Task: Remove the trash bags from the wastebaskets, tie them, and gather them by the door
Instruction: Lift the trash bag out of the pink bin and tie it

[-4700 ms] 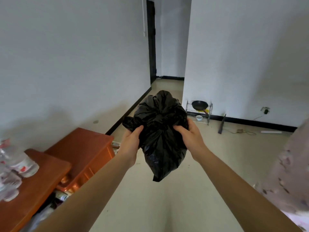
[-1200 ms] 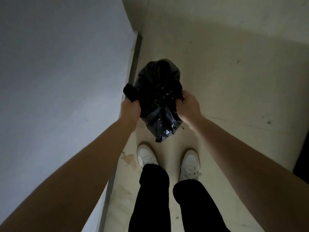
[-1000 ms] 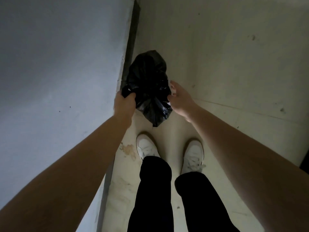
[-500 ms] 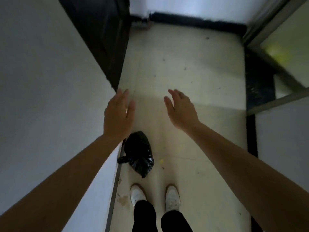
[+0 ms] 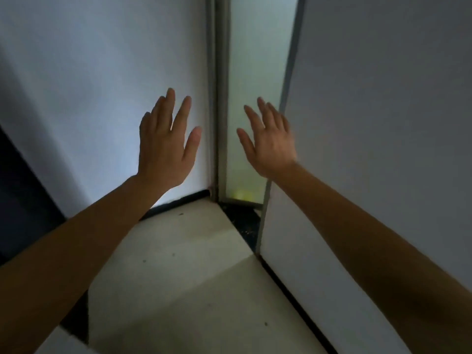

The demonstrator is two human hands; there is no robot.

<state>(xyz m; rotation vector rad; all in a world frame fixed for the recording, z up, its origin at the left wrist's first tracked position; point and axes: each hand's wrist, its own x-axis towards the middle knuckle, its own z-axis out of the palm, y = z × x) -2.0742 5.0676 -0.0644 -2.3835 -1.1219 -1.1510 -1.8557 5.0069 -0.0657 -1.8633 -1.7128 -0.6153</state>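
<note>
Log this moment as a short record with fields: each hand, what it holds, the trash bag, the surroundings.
left hand: raised, fingers straight and spread, holds nothing
right hand: raised, fingers straight, holds nothing
trash bag: not in view
ahead: white wall meeting a frosted glass panel in a grey frame
below: pale floor with a dark baseboard along the wall
contact with wall: cannot tell
</note>
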